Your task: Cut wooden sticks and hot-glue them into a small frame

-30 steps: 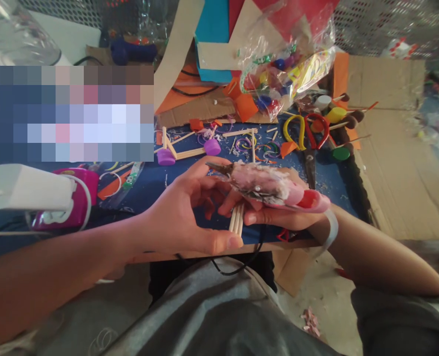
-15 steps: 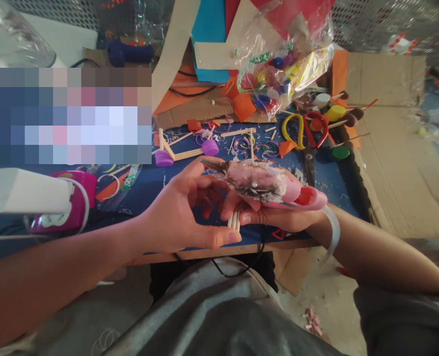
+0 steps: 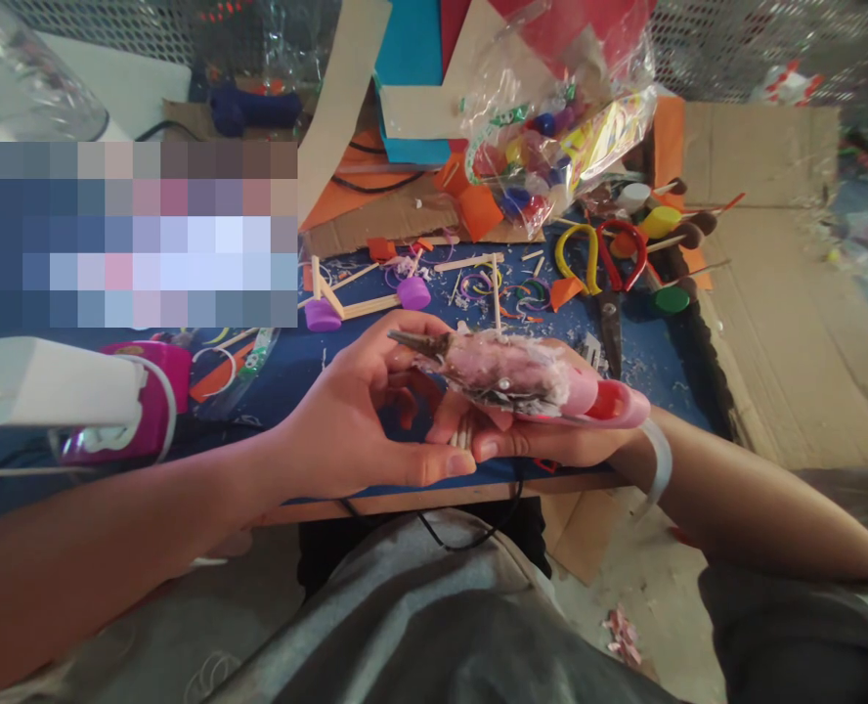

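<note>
My right hand point(image 3: 551, 442) is closed round a pink glue gun point(image 3: 511, 374) crusted with dried glue, its metal tip pointing left. My left hand point(image 3: 353, 420) curls in from the left, its fingers by the gun's tip and its thumb below. A few thin wooden sticks point(image 3: 463, 433) stand between the two hands under the gun, pinched by my left fingers as far as I can tell. Both hands hover over the front edge of the blue-covered table point(image 3: 294, 362).
Scissors with yellow and red handles point(image 3: 601, 262), purple caps on sticks point(image 3: 412, 291), coloured scraps and a clear bag of small pieces point(image 3: 551, 147) lie behind the hands. A pink and white device point(image 3: 111, 401) sits at the left, cardboard point(image 3: 771, 293) at the right. A black cable point(image 3: 470, 533) hangs off the table edge.
The sticks have slid up behind the gun, so less of them shows. Both hands and the gun have drifted slightly left.
</note>
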Demonstrator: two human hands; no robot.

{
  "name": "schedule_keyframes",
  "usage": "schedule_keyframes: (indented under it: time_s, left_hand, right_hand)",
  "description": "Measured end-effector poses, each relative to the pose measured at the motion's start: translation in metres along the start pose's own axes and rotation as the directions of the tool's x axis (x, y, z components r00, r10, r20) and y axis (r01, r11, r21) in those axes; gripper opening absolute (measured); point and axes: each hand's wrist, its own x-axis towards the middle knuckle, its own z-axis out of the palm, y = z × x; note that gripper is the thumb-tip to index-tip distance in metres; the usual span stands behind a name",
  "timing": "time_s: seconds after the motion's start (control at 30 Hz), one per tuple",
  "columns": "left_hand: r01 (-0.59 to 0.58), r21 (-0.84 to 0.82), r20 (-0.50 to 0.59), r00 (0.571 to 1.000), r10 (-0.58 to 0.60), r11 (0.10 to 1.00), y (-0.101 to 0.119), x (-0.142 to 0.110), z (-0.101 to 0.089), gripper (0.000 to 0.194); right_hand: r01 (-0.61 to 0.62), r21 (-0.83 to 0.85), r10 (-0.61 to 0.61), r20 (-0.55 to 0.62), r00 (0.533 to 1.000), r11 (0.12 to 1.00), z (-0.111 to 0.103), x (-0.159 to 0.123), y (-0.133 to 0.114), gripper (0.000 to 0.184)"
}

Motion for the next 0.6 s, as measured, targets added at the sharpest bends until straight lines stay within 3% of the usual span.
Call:
schedule_keyframes:
  time_s: [0.27, 0.47, 0.6]
  left_hand:
    - [-0.057, 0.036, 0.022, 0.998, 0.056, 0.998, -0.0006, 0.0003, 0.0003, 0.063]
    - [-0.051, 0.058, 0.021, 0.999, 0.05, 0.997, -0.0063, -0.0019, -0.0017, 0.066]
    - [-0.062, 0.057, 0.032, 0.998, 0.06, 0.996, -0.0051, -0.0019, -0.0012, 0.061]
  right_hand:
    - [-0.023, 0.023, 0.023, -0.027, 0.999, 0.999, 0.0025, 0.0004, 0.0014, 0.008]
    - [-0.118, 0.079, 0.12, -0.029, 0.992, 0.99, 0.0026, -0.0012, -0.0005, 0.007]
    - [-0.067, 0.03, 0.068, -0.051, 0.996, 0.997, 0.0033, 0.0, -0.0001, 0.007]
